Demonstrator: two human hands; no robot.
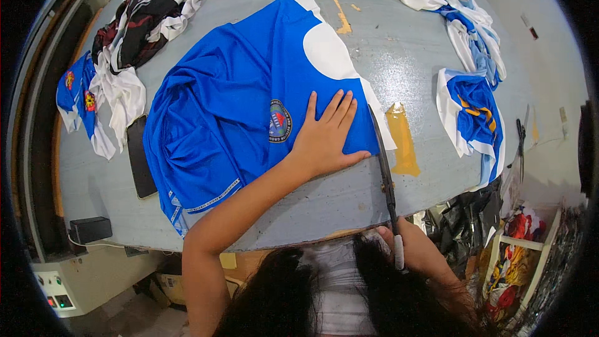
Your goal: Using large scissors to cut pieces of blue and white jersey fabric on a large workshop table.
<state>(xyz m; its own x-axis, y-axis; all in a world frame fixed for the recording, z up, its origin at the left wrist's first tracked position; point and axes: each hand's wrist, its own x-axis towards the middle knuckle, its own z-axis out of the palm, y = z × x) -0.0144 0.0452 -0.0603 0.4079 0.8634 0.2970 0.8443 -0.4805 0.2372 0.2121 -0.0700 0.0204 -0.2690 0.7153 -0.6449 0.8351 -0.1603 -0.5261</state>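
Blue fabric [231, 100] with a round printed badge [278, 122] and a white curved area [331, 47] lies rumpled at its left part and flatter at its right. My left hand [327, 134] rests on it with fingers apart, just right of the badge. My right hand [409, 246] grips long dark scissors [387, 187] at the table's front edge, their blades pointing up along the fabric's right edge, beside a white strip [380, 118]. Whether the blades are apart is hard to tell. A dark flat rectangular object [138, 161] lies partly under the fabric's left side.
The grey table [274, 224] bears fabric piles [143, 22] at left and blue-white pieces [471, 118] at right, yellow tape [400, 143], a second dark tool [521, 143] and a black box [90, 229]. A control panel [59, 293] is lower left; a scrap rack [521, 243] lower right.
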